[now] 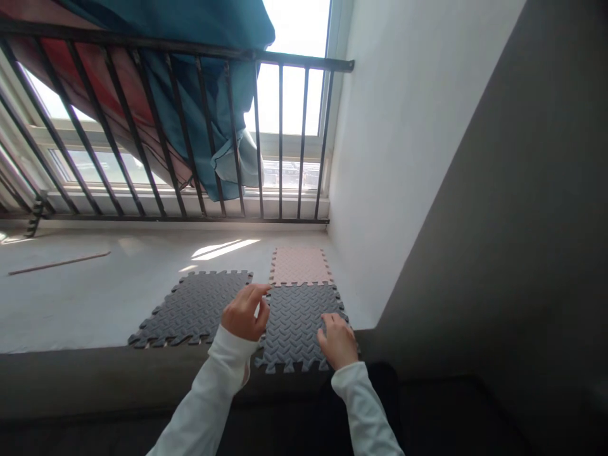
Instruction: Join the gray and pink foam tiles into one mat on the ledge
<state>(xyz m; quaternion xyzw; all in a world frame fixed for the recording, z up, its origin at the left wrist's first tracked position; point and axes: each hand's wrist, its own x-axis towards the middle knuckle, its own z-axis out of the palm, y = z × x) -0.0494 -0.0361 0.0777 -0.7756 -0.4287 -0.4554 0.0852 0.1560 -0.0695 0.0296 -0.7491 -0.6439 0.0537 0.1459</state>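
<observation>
Three interlocking foam mats lie on a pale floor by a window. A grey mat sits at the near right, joined at its far edge to a pink mat. A second grey mat lies apart to the left. My left hand hovers at the near grey mat's far left corner, fingers curled and the index finger pointing at the seam; it holds nothing. My right hand presses down on the same mat's near right part, fingers bent.
A black metal railing runs along the window, with teal cloth draped over it. A white wall rises to the right. A thin wooden stick lies at the far left on the floor. A dark ledge crosses the foreground.
</observation>
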